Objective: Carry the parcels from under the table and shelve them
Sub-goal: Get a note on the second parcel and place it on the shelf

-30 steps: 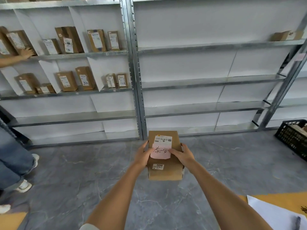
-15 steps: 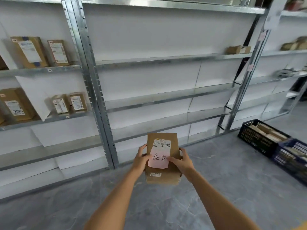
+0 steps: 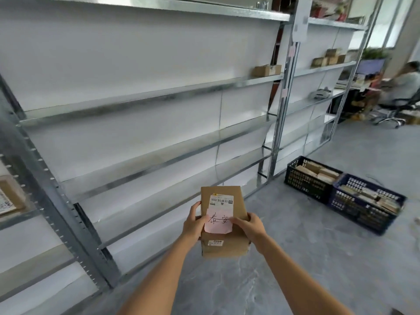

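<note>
We're holding one parcel (image 3: 223, 221) in mid-air before the shelving (image 3: 145, 105), left hand (image 3: 194, 225) and right hand (image 3: 248, 226) both clamped on its side edges, thumbs on top. Stiff cardboard, looks light, not slippery. Side grip suits it; mind the loose pink note (image 3: 218, 220). Count: one parcel in hand, two crates (image 3: 341, 194) on the floor, one small box (image 3: 266, 70) shelved.

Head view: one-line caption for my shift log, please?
Both hands, left and right, hold a labelled cardboard parcel before bare metal shelves.
</note>
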{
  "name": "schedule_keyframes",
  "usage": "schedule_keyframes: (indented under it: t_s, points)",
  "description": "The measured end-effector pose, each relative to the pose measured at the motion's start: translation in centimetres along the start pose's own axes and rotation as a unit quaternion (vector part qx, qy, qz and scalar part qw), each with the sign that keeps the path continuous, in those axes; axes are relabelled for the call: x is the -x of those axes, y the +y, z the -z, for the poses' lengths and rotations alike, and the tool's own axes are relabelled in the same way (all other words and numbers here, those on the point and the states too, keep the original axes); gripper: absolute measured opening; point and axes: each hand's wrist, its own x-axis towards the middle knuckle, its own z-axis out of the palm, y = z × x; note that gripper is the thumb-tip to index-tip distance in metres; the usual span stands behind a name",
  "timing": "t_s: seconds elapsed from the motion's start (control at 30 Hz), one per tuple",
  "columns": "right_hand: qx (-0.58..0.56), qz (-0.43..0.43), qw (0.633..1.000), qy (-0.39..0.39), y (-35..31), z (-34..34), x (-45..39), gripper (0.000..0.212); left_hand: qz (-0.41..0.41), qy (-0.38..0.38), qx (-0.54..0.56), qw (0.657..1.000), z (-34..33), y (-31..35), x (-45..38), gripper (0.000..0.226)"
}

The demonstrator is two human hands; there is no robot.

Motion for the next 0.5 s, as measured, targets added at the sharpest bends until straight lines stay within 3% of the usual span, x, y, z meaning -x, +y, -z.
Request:
schedule_keyframes:
  t_s: [0.5]
  points:
    - [-0.061, 0.000, 0.997, 0.049, -4.6, 9.8, -18.5, 0.050, -0.008, -0.105, -0.024, 0.994, -10.7, 7.3, -21.0, 0.044]
